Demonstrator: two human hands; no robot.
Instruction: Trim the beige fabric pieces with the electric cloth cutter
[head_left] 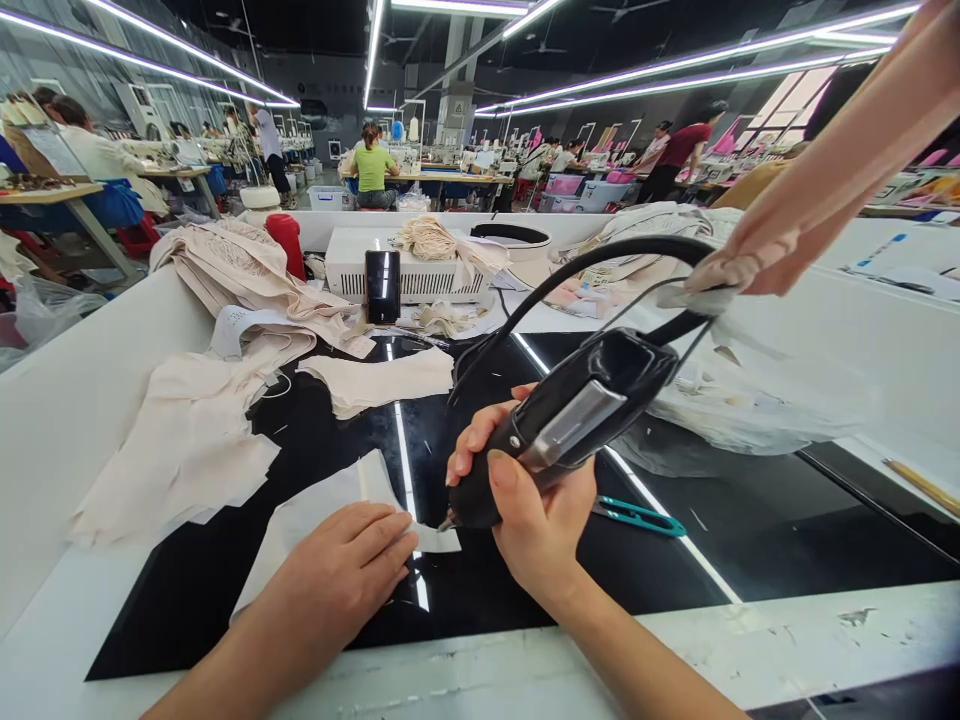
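Note:
My right hand (540, 520) is wrapped round a black corded hand tool (517, 440) with a metal strip along its side. Its narrow metal tip points down and left, at the tail of a pale fabric piece (322, 515). Whether the tip touches the cloth I cannot tell. My left hand (349, 560) lies flat on that fabric, fingers stretched out, and hides part of it. The fabric rests on a glossy black board (187, 610). Just right of my right hand lie teal thread snips (641, 517).
Another pale piece (382, 380) lies farther back, with layered fabric (187, 420) at left. A phone (382, 288) leans on a vented white box (345, 265). A red bottle (285, 245), a clear plastic bag (765, 410) and the tool's thick cable (592, 258) stand around. People work beyond.

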